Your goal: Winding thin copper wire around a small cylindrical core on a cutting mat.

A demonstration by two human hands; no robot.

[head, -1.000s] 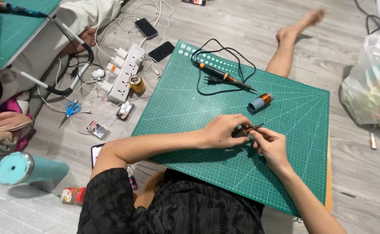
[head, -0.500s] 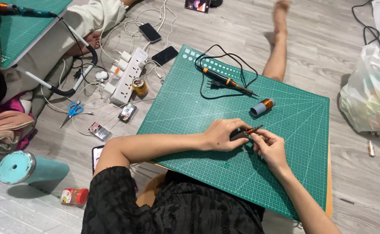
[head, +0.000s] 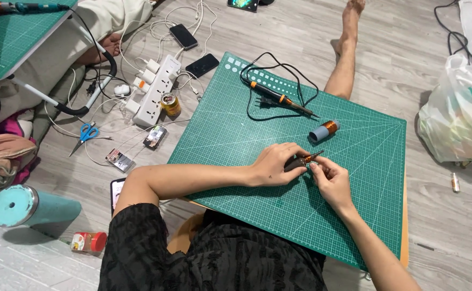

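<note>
My left hand [head: 274,163] grips a small dark tool with an orange tip [head: 302,159], held low over the green cutting mat [head: 236,134]. Right beside it my right hand [head: 330,178] pinches something small at the tool's tip; what it holds is hidden by the fingers. Both hands meet near the mat's middle. A spool of copper wire [head: 323,130] lies on the mat just beyond them. Farther back rests a soldering iron [head: 280,99] with its black cord looped around it.
Left of the mat on the floor are a white power strip [head: 155,89], two phones [head: 182,36], a small tin [head: 169,103], blue scissors [head: 85,134], small circuit boards and a teal tumbler [head: 28,206]. A plastic bag [head: 456,116] sits at right. Another person's legs and mat are at upper left.
The view has shifted slightly. Both hands stay together on the mat, with the tool's orange tip turned a little between them.
</note>
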